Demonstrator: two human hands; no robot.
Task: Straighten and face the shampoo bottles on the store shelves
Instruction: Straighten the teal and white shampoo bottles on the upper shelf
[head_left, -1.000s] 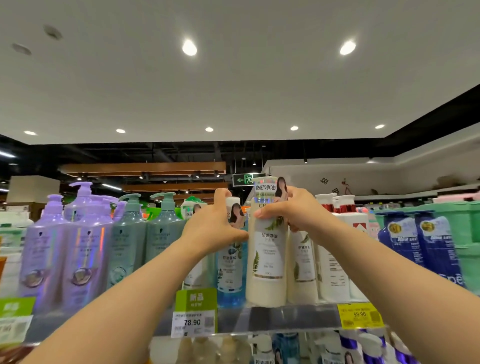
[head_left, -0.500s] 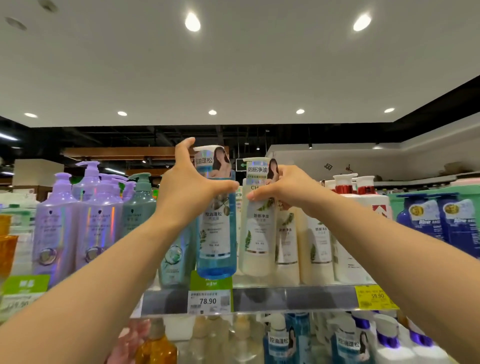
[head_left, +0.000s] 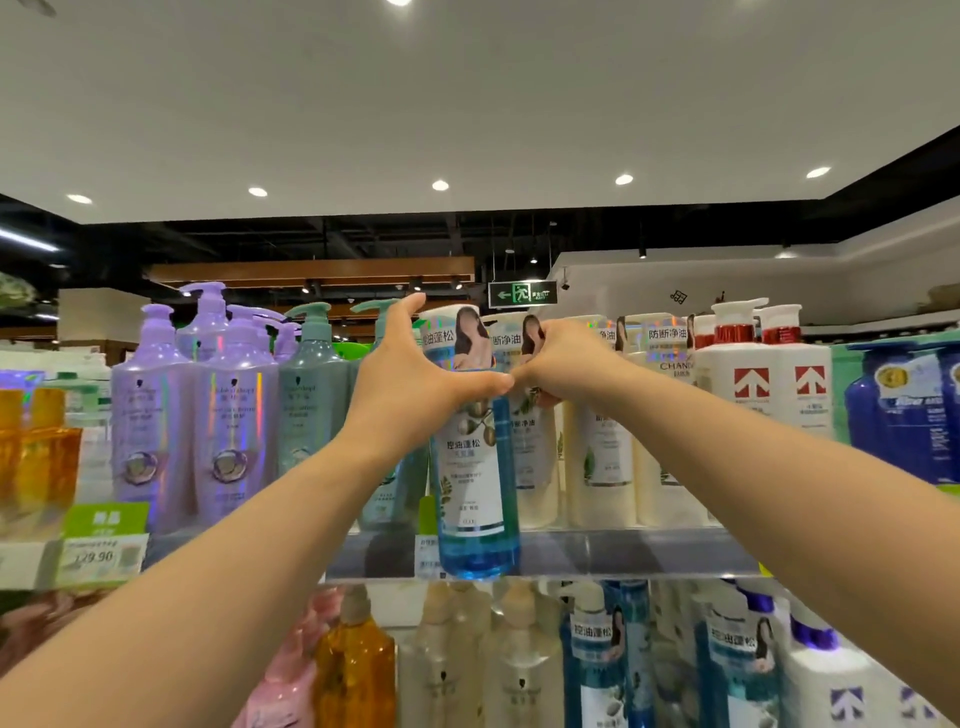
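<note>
The left hand (head_left: 410, 387) is bringing the blue bottle (head_left: 475, 467) forward off the shelf (head_left: 623, 553): a second ago it was standing back in the row, half a second ago it was lifted clear, and now its base is hanging in front of the shelf edge, covering the price tag that was showing below it. The right hand (head_left: 563, 364) is staying on the cream bottle (head_left: 535, 457), which is now sitting partly behind the blue one. The thumb of the left hand is now reaching across to touch the right hand.

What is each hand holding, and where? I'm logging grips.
Left hand grips the blue bottle at its neck; right hand grips the cream bottle near its top.
</note>
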